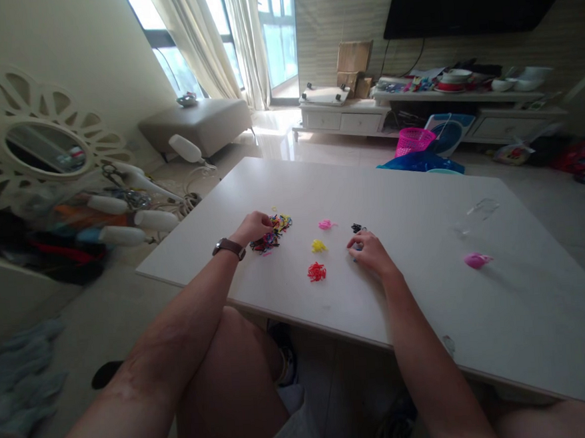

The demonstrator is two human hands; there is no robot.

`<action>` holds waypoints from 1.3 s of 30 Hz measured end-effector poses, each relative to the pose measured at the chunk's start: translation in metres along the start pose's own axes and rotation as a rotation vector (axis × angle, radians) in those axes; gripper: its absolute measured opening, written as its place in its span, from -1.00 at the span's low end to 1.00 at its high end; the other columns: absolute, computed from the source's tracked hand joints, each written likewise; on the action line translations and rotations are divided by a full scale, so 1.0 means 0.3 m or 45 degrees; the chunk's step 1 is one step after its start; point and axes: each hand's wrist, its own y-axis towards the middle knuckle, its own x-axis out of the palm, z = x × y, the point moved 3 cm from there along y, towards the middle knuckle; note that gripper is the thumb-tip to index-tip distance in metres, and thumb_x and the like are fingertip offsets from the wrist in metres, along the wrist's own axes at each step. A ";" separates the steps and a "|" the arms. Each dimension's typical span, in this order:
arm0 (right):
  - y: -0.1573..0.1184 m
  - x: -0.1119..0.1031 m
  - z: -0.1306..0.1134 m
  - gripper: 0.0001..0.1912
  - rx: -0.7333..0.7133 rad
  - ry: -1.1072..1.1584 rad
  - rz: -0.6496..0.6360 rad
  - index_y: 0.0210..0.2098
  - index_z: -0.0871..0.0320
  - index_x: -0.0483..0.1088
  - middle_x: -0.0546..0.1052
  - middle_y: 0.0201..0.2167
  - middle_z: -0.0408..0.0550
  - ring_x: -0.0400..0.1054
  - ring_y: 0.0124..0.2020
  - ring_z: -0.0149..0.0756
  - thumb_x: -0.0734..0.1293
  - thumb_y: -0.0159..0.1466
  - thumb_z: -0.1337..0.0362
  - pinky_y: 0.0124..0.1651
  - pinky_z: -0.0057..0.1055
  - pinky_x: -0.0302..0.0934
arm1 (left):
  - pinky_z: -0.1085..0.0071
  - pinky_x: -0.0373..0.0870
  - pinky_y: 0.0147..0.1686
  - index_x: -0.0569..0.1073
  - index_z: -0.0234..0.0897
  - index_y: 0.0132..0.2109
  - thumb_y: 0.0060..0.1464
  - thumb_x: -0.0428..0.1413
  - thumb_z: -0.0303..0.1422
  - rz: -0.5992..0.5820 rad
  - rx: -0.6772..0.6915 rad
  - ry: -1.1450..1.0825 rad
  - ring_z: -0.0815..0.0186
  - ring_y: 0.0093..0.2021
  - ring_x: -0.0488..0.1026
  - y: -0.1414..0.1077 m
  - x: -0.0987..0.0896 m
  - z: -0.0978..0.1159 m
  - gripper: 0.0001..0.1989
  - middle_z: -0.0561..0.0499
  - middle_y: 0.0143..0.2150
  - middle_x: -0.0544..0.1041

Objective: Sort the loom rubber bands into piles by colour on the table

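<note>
My left hand (257, 225), with a brown-strapped watch on its wrist, reaches into a mixed pile of small coloured rubber bands (279, 225). Its fingers are pinched together, and what lies between the tips is hidden. Over some blue rubber bands (357, 246) my right hand (369, 252) is lowered with its fingers curled and closed. Whether it grips one of them is hard to see. Just beyond it sits a black bunch (358, 228). Between the hands lie sorted bunches: pink (325, 224), yellow (318, 245) and red (317, 272).
The white table (404, 311) extends far to the right. On it are a clear plastic container (477, 217) and a pink object (477, 260). A lamp with white shades (157, 220) stands close to its left edge; a pink basket (414, 142) is behind its far edge.
</note>
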 end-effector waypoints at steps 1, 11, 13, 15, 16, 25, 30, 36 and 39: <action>0.002 0.000 0.002 -0.83 -0.002 0.000 0.019 -0.43 0.07 0.55 0.48 -0.32 -0.05 0.32 -0.19 -0.17 0.31 0.06 0.35 -0.05 -0.22 0.24 | 0.46 0.26 -0.44 0.62 -0.32 -0.37 -0.14 0.22 -0.38 0.027 0.033 -0.005 0.33 -0.45 0.41 0.001 -0.002 0.004 -0.86 -0.02 -0.44 0.58; 0.012 0.006 0.016 -0.84 -0.002 0.057 0.119 -0.41 0.09 0.55 0.46 -0.33 -0.05 0.34 -0.20 -0.19 0.31 0.11 0.29 -0.12 -0.25 0.27 | 0.43 0.28 -0.40 0.58 -0.32 -0.39 -0.15 0.22 -0.36 0.088 0.176 -0.070 0.32 -0.42 0.43 0.017 0.006 0.010 -0.87 -0.04 -0.42 0.58; 0.013 0.006 0.015 -0.85 -0.003 0.057 0.124 -0.41 0.09 0.55 0.46 -0.34 -0.05 0.35 -0.21 -0.19 0.31 0.11 0.29 -0.13 -0.26 0.27 | 0.44 0.28 -0.41 0.59 -0.32 -0.39 -0.18 0.23 -0.36 0.095 0.178 -0.081 0.32 -0.42 0.42 0.021 0.008 0.004 -0.86 -0.03 -0.43 0.58; 0.013 0.006 0.013 -0.85 -0.005 0.057 0.128 -0.42 0.09 0.55 0.46 -0.34 -0.06 0.35 -0.21 -0.20 0.31 0.11 0.28 -0.14 -0.27 0.27 | 0.45 0.30 -0.41 0.60 -0.33 -0.37 -0.21 0.23 -0.38 0.091 0.167 -0.103 0.33 -0.43 0.42 0.024 0.010 0.000 -0.83 -0.02 -0.44 0.58; 0.013 0.005 0.012 -0.85 -0.004 0.057 0.130 -0.42 0.09 0.54 0.46 -0.34 -0.06 0.35 -0.22 -0.20 0.31 0.11 0.28 -0.14 -0.27 0.27 | 0.45 0.31 -0.41 0.60 -0.34 -0.36 -0.21 0.23 -0.39 0.085 0.162 -0.118 0.33 -0.43 0.42 0.025 0.011 -0.001 -0.82 -0.03 -0.44 0.58; 0.015 0.006 0.002 -0.86 0.005 0.064 0.124 -0.43 0.10 0.53 0.47 -0.34 -0.06 0.35 -0.24 -0.22 0.31 0.12 0.30 -0.13 -0.29 0.27 | 0.42 0.36 -0.35 0.63 -0.36 -0.35 -0.23 0.24 -0.41 0.035 0.165 -0.186 0.30 -0.42 0.45 0.035 0.025 -0.005 -0.80 -0.05 -0.44 0.59; 0.015 0.006 -0.003 -0.86 -0.004 0.071 0.135 -0.43 0.10 0.53 0.47 -0.35 -0.07 0.36 -0.24 -0.23 0.30 0.12 0.30 -0.13 -0.29 0.27 | 0.40 0.34 -0.37 0.62 -0.35 -0.35 -0.18 0.23 -0.35 0.005 0.180 -0.210 0.29 -0.41 0.46 0.031 0.028 0.001 -0.80 -0.04 -0.43 0.60; 0.014 0.005 -0.013 -0.86 -0.028 0.089 0.155 -0.42 0.10 0.53 0.47 -0.35 -0.06 0.36 -0.25 -0.22 0.30 0.13 0.30 -0.14 -0.28 0.28 | 0.40 0.40 -0.34 0.59 -0.37 -0.31 -0.16 0.31 -0.24 -0.137 0.165 -0.582 0.29 -0.37 0.49 -0.013 0.032 0.060 -0.71 -0.06 -0.40 0.60; 0.009 -0.003 -0.040 -0.87 -0.066 0.121 0.161 -0.40 0.10 0.53 0.49 -0.34 -0.05 0.37 -0.25 -0.21 0.31 0.15 0.29 -0.14 -0.25 0.29 | 0.34 0.46 -0.22 0.57 -0.38 -0.31 -0.16 0.36 -0.23 -0.270 0.179 -0.833 0.26 -0.29 0.55 -0.031 0.059 0.106 -0.69 -0.13 -0.33 0.63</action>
